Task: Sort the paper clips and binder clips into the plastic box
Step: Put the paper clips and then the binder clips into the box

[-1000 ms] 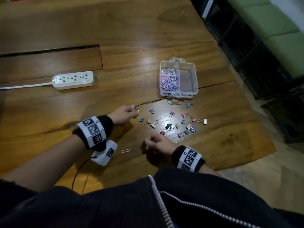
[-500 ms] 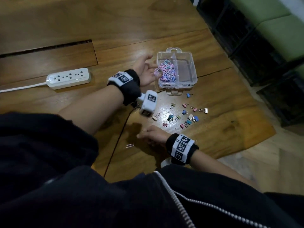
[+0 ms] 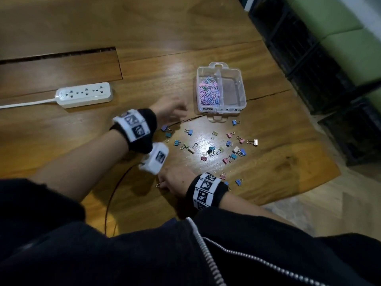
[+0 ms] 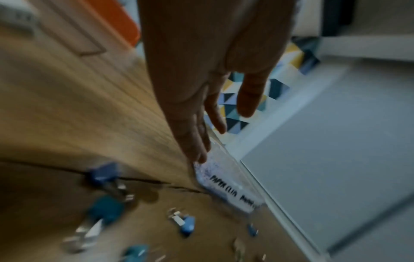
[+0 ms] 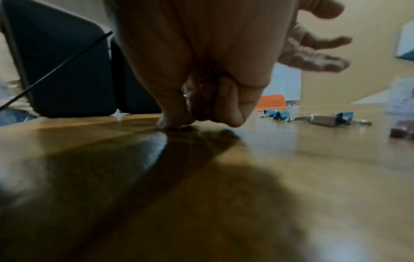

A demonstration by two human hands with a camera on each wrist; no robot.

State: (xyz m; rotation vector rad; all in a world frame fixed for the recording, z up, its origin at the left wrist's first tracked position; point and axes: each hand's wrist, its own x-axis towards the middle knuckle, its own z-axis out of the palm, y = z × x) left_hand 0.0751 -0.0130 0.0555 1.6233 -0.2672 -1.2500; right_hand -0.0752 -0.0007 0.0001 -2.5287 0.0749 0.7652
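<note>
from my head view the clear plastic two-compartment box [image 3: 221,88] sits upper right of centre on the glossy wooden tabletop [image 3: 144,34], its left compartment heaped with pink and blue paper clips [image 3: 207,92], the right one bare. small coloured binder clips [image 3: 211,150] lie scattered below the box, mid-frame. my left hand [image 3: 170,112] is just left of the box, blurred here; the left wrist view makes it plain, fingers [image 4: 197,134] straight and loose with nothing in them, and the box's hand-lettered label in the lower middle. my right hand [image 3: 174,180] is low centre, next to a lone silver paper clip [image 3: 158,185]. only the right wrist view shows its curled fingertips [image 5: 172,122] down on the wood; i cannot tell whether they have the clip. a white power strip [image 3: 84,94] lies in the left of the head view
</note>
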